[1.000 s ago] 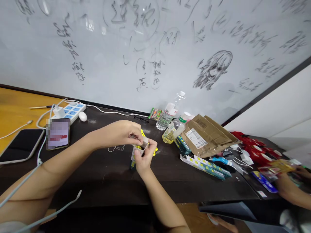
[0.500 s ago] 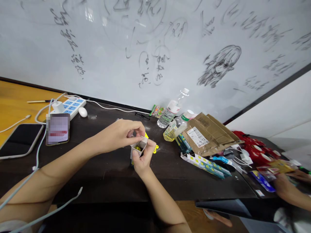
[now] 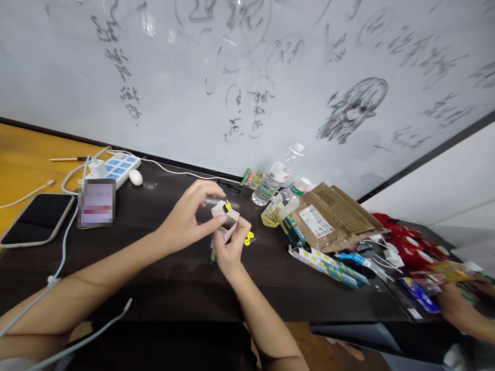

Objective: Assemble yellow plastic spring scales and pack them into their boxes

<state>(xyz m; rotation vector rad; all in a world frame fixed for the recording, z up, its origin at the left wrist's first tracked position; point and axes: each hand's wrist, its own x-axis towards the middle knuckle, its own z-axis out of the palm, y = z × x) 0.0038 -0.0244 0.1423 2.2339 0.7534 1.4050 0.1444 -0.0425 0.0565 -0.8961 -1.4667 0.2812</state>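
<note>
Head view: right hand (image 3: pixel 231 252) clamped round small carton (image 3: pixel 231 218), midway between desk's (image 3: pixel 185 293) near and far edges; left hand's (image 3: pixel 184 219) fingers spread, thumb at carton mouth; top flaps (image 3: pixel 218 208) raised, carton unclosed; yellow ring-like pieces (image 3: pixel 248 238) lie outside, just beside.

Small carton (image 3: pixel 233 217): lower body partly hidden by the right hand (image 3: pixel 231 252); contents too dark to tell. Yellow pieces beside that hand (image 3: pixel 249 238): too small to identify. Upright phone (image 3: pixel 96 206), left: screen pixelated, unreadable. Whiteboard (image 3: pixel 174 113), far: cut by upper edge. Co-worker's arm (image 3: pixel 466 312), far right: blurred, cropped.
</note>
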